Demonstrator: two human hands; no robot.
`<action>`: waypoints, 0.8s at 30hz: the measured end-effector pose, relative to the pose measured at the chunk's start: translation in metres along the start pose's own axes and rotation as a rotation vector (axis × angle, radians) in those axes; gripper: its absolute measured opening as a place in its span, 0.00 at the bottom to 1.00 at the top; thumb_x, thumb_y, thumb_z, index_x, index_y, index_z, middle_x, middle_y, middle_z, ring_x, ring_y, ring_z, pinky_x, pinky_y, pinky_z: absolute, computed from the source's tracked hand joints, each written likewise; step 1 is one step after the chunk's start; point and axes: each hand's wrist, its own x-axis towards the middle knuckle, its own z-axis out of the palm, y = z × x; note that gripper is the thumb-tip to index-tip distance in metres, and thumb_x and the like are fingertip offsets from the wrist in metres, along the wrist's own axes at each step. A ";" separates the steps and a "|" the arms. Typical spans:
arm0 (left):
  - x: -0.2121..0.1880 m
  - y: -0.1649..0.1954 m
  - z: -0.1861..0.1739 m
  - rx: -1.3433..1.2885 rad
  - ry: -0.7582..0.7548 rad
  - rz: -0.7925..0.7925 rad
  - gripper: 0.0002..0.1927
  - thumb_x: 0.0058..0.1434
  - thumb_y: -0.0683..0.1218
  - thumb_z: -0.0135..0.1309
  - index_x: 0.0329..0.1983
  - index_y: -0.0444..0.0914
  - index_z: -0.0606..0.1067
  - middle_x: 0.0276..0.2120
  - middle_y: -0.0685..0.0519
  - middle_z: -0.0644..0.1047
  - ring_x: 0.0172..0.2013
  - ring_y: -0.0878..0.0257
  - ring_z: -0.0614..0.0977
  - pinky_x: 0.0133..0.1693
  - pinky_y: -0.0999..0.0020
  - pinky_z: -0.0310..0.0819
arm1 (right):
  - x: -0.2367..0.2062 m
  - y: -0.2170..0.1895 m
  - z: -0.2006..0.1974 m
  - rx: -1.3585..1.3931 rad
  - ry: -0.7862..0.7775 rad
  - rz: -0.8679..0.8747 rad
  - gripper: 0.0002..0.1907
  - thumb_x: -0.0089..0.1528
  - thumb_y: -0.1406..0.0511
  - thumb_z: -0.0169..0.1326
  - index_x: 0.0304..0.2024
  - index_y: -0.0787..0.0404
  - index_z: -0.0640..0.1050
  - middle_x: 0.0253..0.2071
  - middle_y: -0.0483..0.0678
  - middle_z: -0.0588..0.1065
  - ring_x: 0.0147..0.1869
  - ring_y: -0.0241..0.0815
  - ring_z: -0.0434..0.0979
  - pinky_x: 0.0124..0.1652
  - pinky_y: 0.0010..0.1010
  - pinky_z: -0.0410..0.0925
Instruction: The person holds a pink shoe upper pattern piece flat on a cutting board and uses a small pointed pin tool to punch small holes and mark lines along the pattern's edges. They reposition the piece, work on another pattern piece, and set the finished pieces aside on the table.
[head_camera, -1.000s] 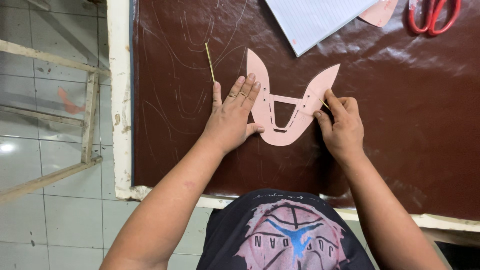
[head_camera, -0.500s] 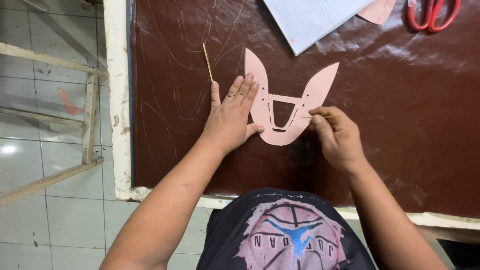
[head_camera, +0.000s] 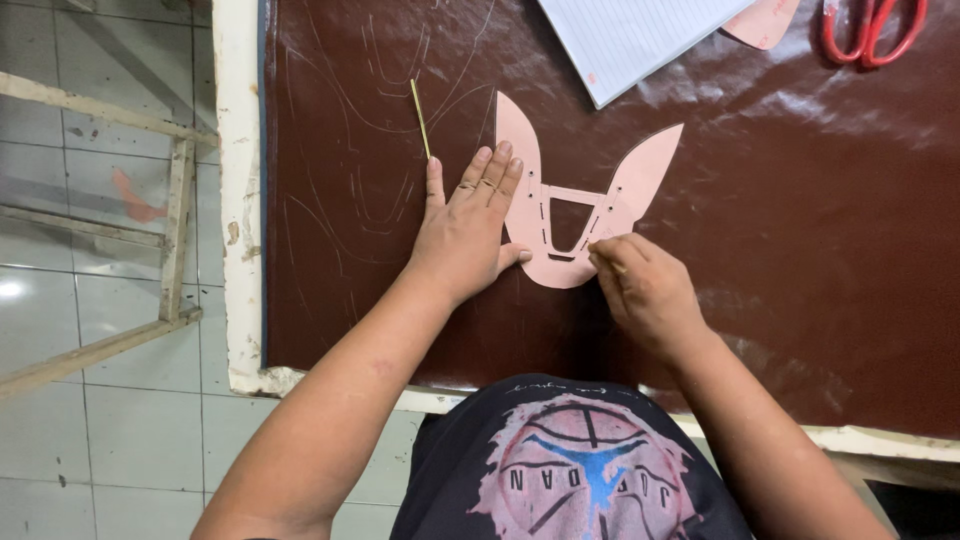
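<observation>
Head view looks straight down on a pink pattern template (head_camera: 560, 215), a flat piece with two pointed wings and a cut-out window in its middle, lying on a dark brown leather sheet (head_camera: 780, 250) that covers the worktable. The left hand (head_camera: 465, 235) lies flat, palm down, fingers spread and straight, its fingertips and thumb resting on the template's left wing and lower left edge, pinning it to the leather. The right hand (head_camera: 645, 290) is curled at the template's lower right edge, fingers bunched together as if pinching something thin; what it grips is too small to tell. A thin yellowish stick (head_camera: 420, 118) lies on the leather just beyond the left fingertips. Faint traced outlines mark the leather to the left. A lined white paper sheet (head_camera: 640, 35), another pink piece (head_camera: 765, 20) and red-handled scissors (head_camera: 870, 30) sit at the far edge.

Compared with a second earlier, the right hand has slid down from the right wing toward the lower edge; the left hand stays put.
</observation>
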 end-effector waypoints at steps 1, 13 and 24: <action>0.000 0.000 -0.001 0.001 -0.004 0.001 0.56 0.53 0.67 0.60 0.77 0.40 0.50 0.77 0.52 0.47 0.75 0.58 0.47 0.69 0.32 0.30 | 0.000 -0.001 0.000 0.009 -0.009 -0.022 0.04 0.66 0.68 0.58 0.42 0.62 0.78 0.38 0.53 0.78 0.40 0.53 0.80 0.40 0.38 0.73; 0.001 0.000 0.000 -0.003 0.000 0.007 0.56 0.52 0.66 0.61 0.76 0.40 0.50 0.77 0.51 0.48 0.75 0.57 0.48 0.69 0.31 0.31 | -0.010 0.004 0.005 0.150 -0.022 0.063 0.05 0.66 0.68 0.57 0.43 0.63 0.79 0.39 0.52 0.78 0.39 0.49 0.82 0.39 0.35 0.74; 0.001 -0.001 0.000 0.014 -0.001 0.010 0.56 0.53 0.66 0.61 0.77 0.39 0.50 0.77 0.50 0.48 0.75 0.56 0.48 0.69 0.31 0.31 | 0.005 -0.013 0.019 0.082 -0.082 -0.141 0.05 0.64 0.70 0.58 0.43 0.63 0.77 0.36 0.52 0.76 0.38 0.53 0.80 0.37 0.39 0.72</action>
